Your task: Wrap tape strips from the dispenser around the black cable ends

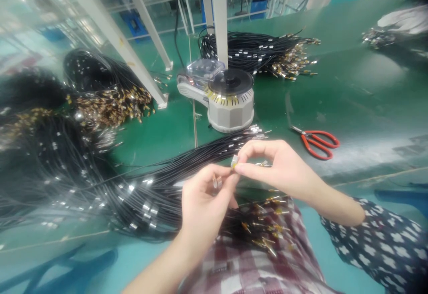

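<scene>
My left hand [205, 196] is closed, thumb and forefinger pinched on a thin black cable that is mostly hidden; a small shiny cable end [217, 181] shows inside the curled fingers. My right hand [279, 164] meets it fingertip to fingertip. Between its thumb and forefinger is a small white and yellow label [234, 162], right at the left fingertips. How far the label is wrapped round the cable cannot be made out. Beneath the hands lies a bundle of black cables [174, 162] with white tags, and more cable ends [267, 231] rest over the checked apron [234, 262].
A round label dispenser [230, 111] stands beyond the hands on the green table [281, 106]. Red-handled scissors [319, 142] lie to the right. Other cable bundles [247, 51] lie behind and at the left. White posts [219, 17] rise from the table.
</scene>
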`<state>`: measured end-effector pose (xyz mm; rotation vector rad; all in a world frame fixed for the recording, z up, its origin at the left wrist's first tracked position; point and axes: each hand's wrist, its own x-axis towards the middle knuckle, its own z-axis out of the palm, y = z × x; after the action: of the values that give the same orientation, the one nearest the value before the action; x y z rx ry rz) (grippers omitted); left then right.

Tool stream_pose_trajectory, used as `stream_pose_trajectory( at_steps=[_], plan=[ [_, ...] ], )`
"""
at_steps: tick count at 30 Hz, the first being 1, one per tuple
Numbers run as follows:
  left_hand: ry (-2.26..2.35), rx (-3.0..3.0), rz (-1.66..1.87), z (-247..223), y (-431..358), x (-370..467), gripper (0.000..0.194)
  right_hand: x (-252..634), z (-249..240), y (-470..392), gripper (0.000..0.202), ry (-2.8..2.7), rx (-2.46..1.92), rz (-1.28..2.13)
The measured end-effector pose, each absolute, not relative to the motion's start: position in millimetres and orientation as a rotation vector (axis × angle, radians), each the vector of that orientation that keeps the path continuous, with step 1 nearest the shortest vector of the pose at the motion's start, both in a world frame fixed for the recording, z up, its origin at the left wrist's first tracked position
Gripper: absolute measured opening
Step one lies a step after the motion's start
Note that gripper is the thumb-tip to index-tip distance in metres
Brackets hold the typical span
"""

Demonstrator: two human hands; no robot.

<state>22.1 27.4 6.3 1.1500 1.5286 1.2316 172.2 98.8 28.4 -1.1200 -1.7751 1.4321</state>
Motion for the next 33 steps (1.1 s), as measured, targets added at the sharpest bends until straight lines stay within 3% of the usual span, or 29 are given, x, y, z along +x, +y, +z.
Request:
stream_pose_trajectory(
  at_steps=[10, 21, 28, 33],
  plan=[
    [1.528, 1.226, 1.243, 1.7, 25.0, 21.6, 0.006, 171.1, 34.9, 100.0, 0.007, -1.798, -1.187, 1.441],
    [1.588, 1.415, 1.294, -5.1, 20.9, 20.1, 0.002, 167.3, 17.6, 105.5, 0.011, -1.615, -0.995, 1.701],
    [1.308, 1.069, 1.297, 5.6, 32.0, 21.9, 0.019, 167.7, 17.7, 109.1, 0.01, -1.662, -0.942, 1.63],
    [1.153, 0.946, 1.293, 6.6, 41.8, 20.6, 0.017, 169.9, 21.8, 113.9, 0.01, -1.753, -0.949, 1.614]
  ],
)
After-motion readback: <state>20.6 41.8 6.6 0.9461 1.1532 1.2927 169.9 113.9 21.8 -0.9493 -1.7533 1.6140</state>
